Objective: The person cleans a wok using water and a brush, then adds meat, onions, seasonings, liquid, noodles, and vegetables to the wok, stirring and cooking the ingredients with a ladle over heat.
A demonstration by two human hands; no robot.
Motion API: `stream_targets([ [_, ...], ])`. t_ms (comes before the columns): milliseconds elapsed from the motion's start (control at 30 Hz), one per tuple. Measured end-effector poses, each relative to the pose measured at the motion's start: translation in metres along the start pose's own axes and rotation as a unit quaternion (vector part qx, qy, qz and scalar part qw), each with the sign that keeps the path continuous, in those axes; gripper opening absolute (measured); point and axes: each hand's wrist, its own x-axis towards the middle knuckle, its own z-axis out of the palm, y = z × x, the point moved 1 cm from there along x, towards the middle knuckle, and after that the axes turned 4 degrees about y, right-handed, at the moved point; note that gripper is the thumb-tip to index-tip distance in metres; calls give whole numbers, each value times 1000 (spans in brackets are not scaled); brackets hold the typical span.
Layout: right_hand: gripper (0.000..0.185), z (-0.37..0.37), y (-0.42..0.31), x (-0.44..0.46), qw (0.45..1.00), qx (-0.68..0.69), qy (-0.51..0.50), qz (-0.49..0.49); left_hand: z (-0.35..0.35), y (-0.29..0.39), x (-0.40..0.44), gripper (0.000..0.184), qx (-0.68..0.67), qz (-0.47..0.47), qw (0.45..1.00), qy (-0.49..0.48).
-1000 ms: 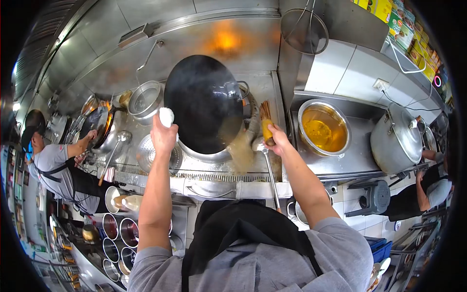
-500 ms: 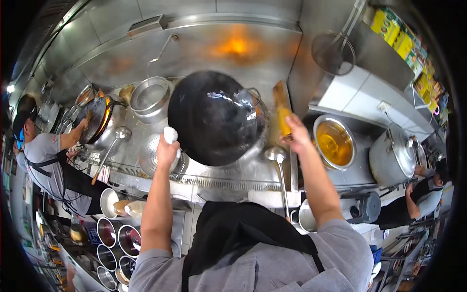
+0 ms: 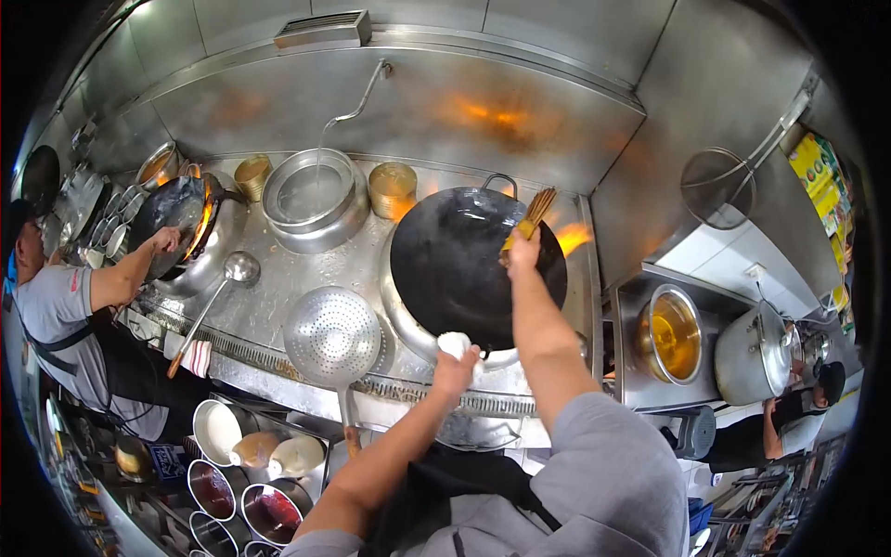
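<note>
A large black wok [image 3: 455, 265] sits on the burner in front of me, dark and slightly shiny inside. My left hand [image 3: 452, 374] is closed around a folded white cloth [image 3: 456, 344] at the wok's near edge; any handle under the cloth is hidden. Over the right part of the wok, my right hand [image 3: 522, 251] grips a bamboo wok brush [image 3: 535, 212] with a yellow band, its bristles pointing up and away. Flame [image 3: 573, 238] shows beyond the wok's right rim.
A perforated skimmer [image 3: 332, 325] lies left of the wok. Behind it stand a metal basin [image 3: 311, 223] under a tap and a tin can [image 3: 393, 189]. To the right are a bowl of yellow oil [image 3: 675, 342] and a lidded pot [image 3: 750, 357]. A co-worker [image 3: 65, 306] cooks at left.
The wok, earlier raised and tilted, now rests on the burner. My right hand has brought the brush from the counter's right side to over the wok. The view has shifted.
</note>
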Motion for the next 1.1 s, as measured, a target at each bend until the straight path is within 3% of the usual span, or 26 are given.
stream_targets([
  [33,50,22,4,-22,997,-78,15,1,-4,6,3,26,-1,-4,1000,1],
  [100,55,47,26,-71,962,-269,-56,2,-9,10,3,16,-127,-47,981,-141],
  [167,60,56,63,-101,910,-345,-182,-138,-6,-11,11,14,-96,-23,986,-131],
  [200,60,51,89,-112,886,-309,-219,-267,-5,-17,15,12,-65,3,992,-110],
  [267,57,-11,35,-129,750,-474,-402,-227,-5,-14,11,13,-83,-16,990,-114],
  [300,60,-43,-11,-118,703,-549,-426,-151,-4,-20,13,13,-59,2,994,-95],
  [333,61,-78,-21,-68,626,-673,-303,-252,-3,-25,15,14,-34,22,996,-76],
  [400,58,-101,-122,-7,591,-788,-137,-100,-4,-26,20,17,-22,20,997,-74],
  [500,55,-98,-169,13,784,-585,136,-156,-6,-22,18,20,5,41,997,-70],
  [600,56,-61,-104,8,824,-496,166,-217,-12,-15,23,21,-4,5,996,-87],
  [633,57,-44,-74,-11,838,-516,69,-163,-13,-14,24,21,-8,-13,995,-99],
  [667,56,-20,-57,-41,813,-577,-39,-62,-14,-16,23,21,-11,-31,993,-112],
  [700,56,-1,-33,-73,813,-577,-43,-64,-14,-19,27,18,-36,-43,989,-137],
  [767,54,25,11,-132,863,-438,-251,-7,-10,-35,40,16,-45,-8,989,-142],
  [833,55,11,-12,-170,787,-478,-384,-65,-10,-44,33,15,-47,13,987,-154],
  [900,54,-55,-3,-128,693,-518,-466,-184,-6,-31,27,11,-82,18,990,-112],
  [933,53,-94,-27,-96,693,-532,-473,-108,-3,-31,26,11,-79,16,989,-121],
  [967,56,-124,-58,-54,662,-555,-459,-207,-3,-34,25,9,-78,30,991,-108],
  [1000,61,-128,-111,-38,576,-769,-195,-197,-3,-34,27,7,-78,44,992,-92],
  [1067,60,-130,-168,14,620,-766,-22,-167,-6,-34,29,6,-74,1,990,-118],
  [1100,59,-122,-178,19,692,-696,47,-185,-6,-34,29,6,-90,31,989,-111],
])
